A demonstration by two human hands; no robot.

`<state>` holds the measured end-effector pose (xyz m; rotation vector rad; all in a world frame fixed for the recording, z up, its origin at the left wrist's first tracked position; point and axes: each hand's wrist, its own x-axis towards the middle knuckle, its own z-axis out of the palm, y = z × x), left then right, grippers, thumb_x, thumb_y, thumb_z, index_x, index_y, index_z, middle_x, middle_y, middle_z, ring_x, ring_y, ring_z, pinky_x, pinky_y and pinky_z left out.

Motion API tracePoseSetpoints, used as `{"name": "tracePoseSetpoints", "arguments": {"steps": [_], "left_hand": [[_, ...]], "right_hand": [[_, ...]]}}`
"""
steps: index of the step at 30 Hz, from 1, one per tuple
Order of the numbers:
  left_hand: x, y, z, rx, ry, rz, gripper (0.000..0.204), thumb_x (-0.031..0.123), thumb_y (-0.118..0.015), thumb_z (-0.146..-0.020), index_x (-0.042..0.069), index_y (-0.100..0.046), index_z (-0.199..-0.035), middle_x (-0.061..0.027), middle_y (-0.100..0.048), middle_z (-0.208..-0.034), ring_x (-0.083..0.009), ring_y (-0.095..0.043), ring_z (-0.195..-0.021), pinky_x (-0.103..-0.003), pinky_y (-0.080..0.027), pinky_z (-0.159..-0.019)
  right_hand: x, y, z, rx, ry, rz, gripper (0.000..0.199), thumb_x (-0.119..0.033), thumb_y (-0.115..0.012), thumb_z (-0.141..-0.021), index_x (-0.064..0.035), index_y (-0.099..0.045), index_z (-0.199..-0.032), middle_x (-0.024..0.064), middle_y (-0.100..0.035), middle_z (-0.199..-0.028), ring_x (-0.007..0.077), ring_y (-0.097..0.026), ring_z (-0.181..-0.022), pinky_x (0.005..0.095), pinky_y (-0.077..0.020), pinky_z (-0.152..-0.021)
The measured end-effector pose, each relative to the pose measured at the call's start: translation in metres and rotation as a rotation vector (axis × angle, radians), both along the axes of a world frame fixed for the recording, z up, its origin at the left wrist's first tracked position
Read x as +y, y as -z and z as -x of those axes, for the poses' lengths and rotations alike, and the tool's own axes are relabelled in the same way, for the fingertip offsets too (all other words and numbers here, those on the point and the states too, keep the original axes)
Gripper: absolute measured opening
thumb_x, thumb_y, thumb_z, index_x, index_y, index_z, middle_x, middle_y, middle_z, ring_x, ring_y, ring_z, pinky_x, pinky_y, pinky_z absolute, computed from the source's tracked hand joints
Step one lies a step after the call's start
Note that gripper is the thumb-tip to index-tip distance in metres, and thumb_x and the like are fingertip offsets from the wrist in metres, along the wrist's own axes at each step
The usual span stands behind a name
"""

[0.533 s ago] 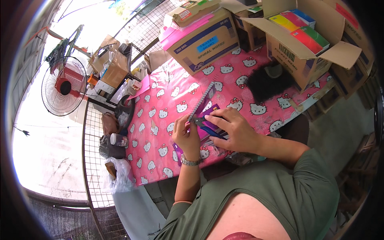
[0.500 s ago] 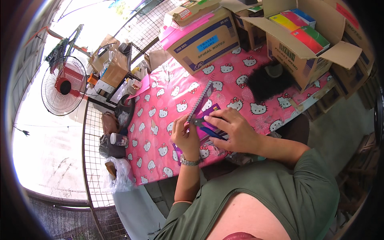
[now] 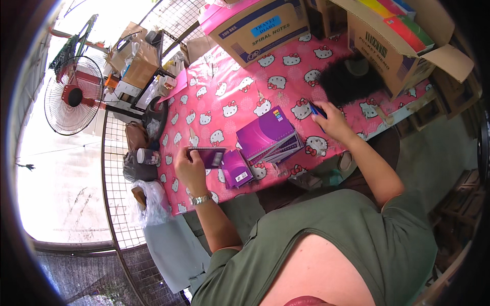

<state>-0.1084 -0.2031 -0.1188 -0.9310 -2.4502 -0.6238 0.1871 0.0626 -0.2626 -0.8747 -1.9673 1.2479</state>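
My left hand (image 3: 190, 169) pinches a small purple spiral notebook (image 3: 213, 157) by its left end, just left of the piles. A small stack of purple notebooks (image 3: 236, 169) lies close to it near the table's front edge. Beside that is a larger, uneven pile of purple spiral notebooks (image 3: 265, 131), its coils toward me. Off to the right, my right hand (image 3: 334, 123) is closed around blue-handled pliers (image 3: 317, 110). My palm and fingers cover most of the pliers, and their jaws cannot be made out.
A pink cloth with cartoon cats (image 3: 229, 109) covers the table. At the back stands a closed carton (image 3: 263, 33); an open carton of colourful notebooks (image 3: 380, 56) is at the right, beside a fuzzy black item (image 3: 352, 79). A fan (image 3: 74, 96) stands left.
My hands have moved apart from the notebook's coil. The left carried the notebook left and lowered it; the right took the pliers right. The purple piles now show fully.
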Motion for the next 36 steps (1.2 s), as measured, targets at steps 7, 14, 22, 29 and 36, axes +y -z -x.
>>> {"name": "tracePoseSetpoints", "arguments": {"steps": [7, 14, 22, 29, 36], "left_hand": [[-0.080, 0.191, -0.005, -0.829, -0.235, -0.821, 0.015, 0.005, -0.066, -0.087, 0.001, -0.054, -0.096, -0.0078, -0.061, -0.082, -0.0179, -0.059, -0.061, -0.034, -0.051, -0.052], [-0.053, 0.154, -0.035, -0.342, -0.438, 0.159, 0.025, 0.011, -0.071, -0.076, 0.003, -0.064, -0.099, -0.0215, -0.057, -0.125, -0.0386, -0.051, -0.121, -0.049, -0.044, -0.099], [0.079, 0.012, -0.132, 0.106, 0.785, 0.153, 0.022, 0.012, -0.074, -0.082, 0.006, -0.068, -0.103, -0.0087, -0.066, -0.108, -0.0292, -0.062, -0.102, -0.040, -0.051, -0.087], [0.087, -0.022, -0.117, -0.110, 1.016, 0.295, 0.024, 0.015, -0.076, -0.081, 0.006, -0.070, -0.103, -0.0064, -0.070, -0.102, -0.0271, -0.067, -0.087, -0.039, -0.054, -0.075], [0.107, -0.035, -0.104, 0.025, 0.826, 0.229, 0.021, 0.007, -0.058, -0.090, 0.005, -0.062, -0.111, -0.0128, -0.066, -0.098, -0.0332, -0.062, -0.093, -0.044, -0.046, -0.088]], "right_hand": [[0.003, 0.067, -0.007, -0.488, -0.103, -0.350, 0.037, -0.031, -0.072, -0.085, -0.0057, -0.065, -0.111, 0.0164, -0.058, -0.113, 0.0349, -0.054, -0.116, 0.0460, -0.0462, -0.098], [0.102, 0.072, 0.036, -0.807, 0.268, -0.755, 0.019, -0.023, -0.064, -0.087, -0.0058, -0.067, -0.095, 0.0111, -0.063, -0.105, 0.0281, -0.064, -0.098, 0.0393, -0.0557, -0.078], [0.119, 0.068, 0.046, -0.737, 0.247, -0.360, 0.013, -0.009, -0.058, -0.088, -0.0031, -0.067, -0.095, 0.0156, -0.065, -0.106, 0.0348, -0.067, -0.098, 0.0444, -0.0572, -0.080], [0.102, -0.024, 0.019, -0.155, 0.062, -0.416, 0.030, -0.011, -0.066, -0.088, -0.0097, -0.066, -0.117, 0.0152, -0.062, -0.107, 0.0348, -0.060, -0.111, 0.0460, -0.0504, -0.095], [0.017, -0.130, 0.029, 0.126, -0.289, -0.589, 0.026, -0.021, -0.072, -0.090, -0.0201, -0.074, -0.116, 0.0006, -0.064, -0.093, 0.0183, -0.060, -0.096, 0.0401, -0.0413, -0.091]]}}
